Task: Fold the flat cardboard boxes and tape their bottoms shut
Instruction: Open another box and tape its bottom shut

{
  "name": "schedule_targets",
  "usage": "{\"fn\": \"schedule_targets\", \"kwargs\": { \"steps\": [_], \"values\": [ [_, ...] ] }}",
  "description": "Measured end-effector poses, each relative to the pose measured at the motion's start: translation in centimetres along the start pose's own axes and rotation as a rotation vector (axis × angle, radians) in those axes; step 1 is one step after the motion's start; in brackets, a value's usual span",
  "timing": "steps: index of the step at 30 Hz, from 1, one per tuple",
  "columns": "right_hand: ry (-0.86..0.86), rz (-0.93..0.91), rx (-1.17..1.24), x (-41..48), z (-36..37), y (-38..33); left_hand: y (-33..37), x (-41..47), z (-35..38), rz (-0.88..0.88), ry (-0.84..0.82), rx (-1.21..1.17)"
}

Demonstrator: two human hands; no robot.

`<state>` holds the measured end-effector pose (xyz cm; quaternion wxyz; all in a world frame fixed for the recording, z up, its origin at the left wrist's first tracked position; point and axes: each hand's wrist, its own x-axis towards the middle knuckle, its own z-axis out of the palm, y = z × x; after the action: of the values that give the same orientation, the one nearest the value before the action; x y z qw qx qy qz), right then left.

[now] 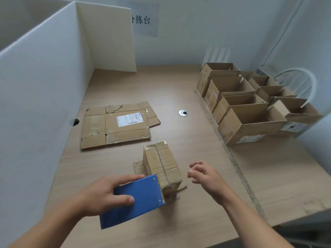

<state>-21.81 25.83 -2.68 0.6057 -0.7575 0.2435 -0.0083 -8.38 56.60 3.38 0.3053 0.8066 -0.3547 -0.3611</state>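
Note:
A small folded cardboard box (162, 162) stands bottom-up on the wooden table (179, 86), its bottom flaps closed and meeting along a centre seam. My left hand (105, 194) grips a blue tape dispenser (133, 198) whose front edge sits against the near end of the box bottom. My right hand (203, 173) hovers just right of the box with fingers loosely spread, holding nothing and not touching it. A flat unfolded cardboard box (116, 125) with a white shipping label lies farther back on the left.
Several assembled open boxes (250, 104) stand in rows at the right of the table. A white partition wall (44, 86) runs along the left side and back. A round cable grommet (183, 113) sits mid-table. A white chair (297, 81) stands at far right.

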Motion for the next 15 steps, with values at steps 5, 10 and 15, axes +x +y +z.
{"fn": "schedule_targets", "kwargs": {
  "steps": [5,10,15],
  "values": [
    [0.066,0.093,0.073,0.5,1.1,3.1,0.6,2.0,2.3,-0.093,0.007,0.071],
    [0.11,0.167,0.061,1.2,2.4,4.2,1.3,3.1,3.0,-0.154,-0.004,0.073],
    [0.153,0.267,0.055,2.1,3.6,4.2,1.8,3.8,3.0,-0.222,-0.028,0.066]
  ]
}}
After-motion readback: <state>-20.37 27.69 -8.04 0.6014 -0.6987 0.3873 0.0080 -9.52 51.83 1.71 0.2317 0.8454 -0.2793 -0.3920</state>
